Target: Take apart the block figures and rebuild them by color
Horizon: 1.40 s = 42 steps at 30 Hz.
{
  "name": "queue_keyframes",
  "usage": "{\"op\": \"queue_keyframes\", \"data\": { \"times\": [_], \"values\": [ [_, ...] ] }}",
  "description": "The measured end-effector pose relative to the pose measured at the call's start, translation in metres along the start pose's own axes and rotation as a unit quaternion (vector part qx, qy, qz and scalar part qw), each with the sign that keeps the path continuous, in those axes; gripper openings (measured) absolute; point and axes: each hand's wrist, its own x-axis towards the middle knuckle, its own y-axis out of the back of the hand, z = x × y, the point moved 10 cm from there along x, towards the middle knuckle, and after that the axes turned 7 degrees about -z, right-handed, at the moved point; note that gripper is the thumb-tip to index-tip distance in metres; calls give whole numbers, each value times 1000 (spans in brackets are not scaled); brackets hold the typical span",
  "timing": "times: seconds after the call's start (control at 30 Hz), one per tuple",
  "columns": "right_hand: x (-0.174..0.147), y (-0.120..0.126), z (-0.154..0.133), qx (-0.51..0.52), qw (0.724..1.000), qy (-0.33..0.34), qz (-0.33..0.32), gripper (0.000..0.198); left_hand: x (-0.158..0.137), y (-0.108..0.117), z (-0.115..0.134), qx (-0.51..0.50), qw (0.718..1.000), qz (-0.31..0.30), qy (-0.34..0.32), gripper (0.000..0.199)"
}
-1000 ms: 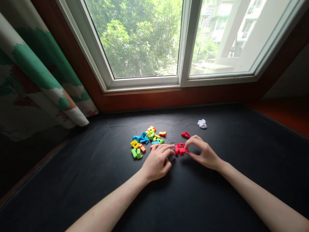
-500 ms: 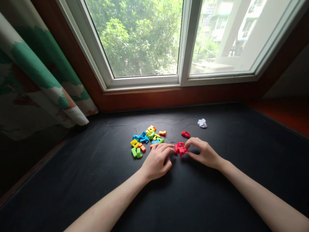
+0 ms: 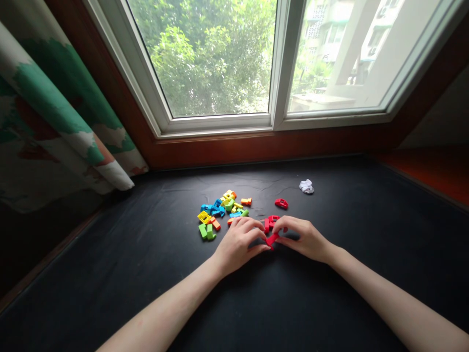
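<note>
A small red plastic toy piece (image 3: 271, 239) is pinched between the fingertips of both hands, low over the black tabletop. My right hand (image 3: 307, 239) grips its upper right end with thumb and index finger. At its lower left end, the thumb and fingers of my left hand (image 3: 239, 245) close on it. Just behind the fingertips lie other red pieces (image 3: 271, 222), partly covered by my right hand. Farther back, a single red piece (image 3: 281, 203) rests alone. The exact shape of the held piece is partly hidden by fingers.
Left of the hands lies a loose pile of blue (image 3: 218, 210), yellow (image 3: 204, 217), green (image 3: 207, 231) and orange (image 3: 246, 201) plastic pieces. A crumpled white thing (image 3: 306, 187) sits at the back right. Behind the black tabletop (image 3: 234, 303) is a window; a curtain (image 3: 113, 171) hangs at left.
My right hand has drawn one red piece toward me, away from the other red pieces. My left thumb and fingers have moved in and closed on its other end.
</note>
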Motion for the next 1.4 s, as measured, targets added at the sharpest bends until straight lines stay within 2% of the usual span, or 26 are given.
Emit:
{"op": "queue_keyframes", "data": {
  "times": [0.2, 0.33, 0.43, 0.57, 0.77, 0.97, 1.13, 1.27, 1.4],
  "values": [
    [-1, -4, 4, -5, 1000, -7, -10, 15, 0, -1, 5, 1, 1000, -13, -20, 13],
    [-2, 3, -1, -69, 998, 5, 10, 12, 1, 2, 8, -7, 1000, -11, -21, 11],
    [0, -7, -9, -115, 992, 34, -45, 19, 1, 5, 6, -17, 1000, 2, -2, 10],
    [-1, -20, -11, -137, 983, 50, -111, 10, 0, 2, 4, -28, 1000, -8, -1, 27],
    [-2, -9, 6, -130, 985, 28, -113, 8, -1, -2, 5, -28, 999, -27, -20, 40],
    [-3, 5, 13, -134, 988, 0, -80, 9, -1, -4, 7, -26, 999, -41, -23, 42],
    [-2, -11, 4, -148, 982, -3, -113, 21, -1, -5, 8, -29, 998, -41, -26, 42],
    [-1, -18, 1, -163, 978, 7, -129, 9, -1, -3, 6, -28, 999, -30, -20, 41],
    [-3, -7, 2, -156, 982, 9, -111, 7, 0, -3, 5, -26, 999, -24, -18, 37]
  ]
}}
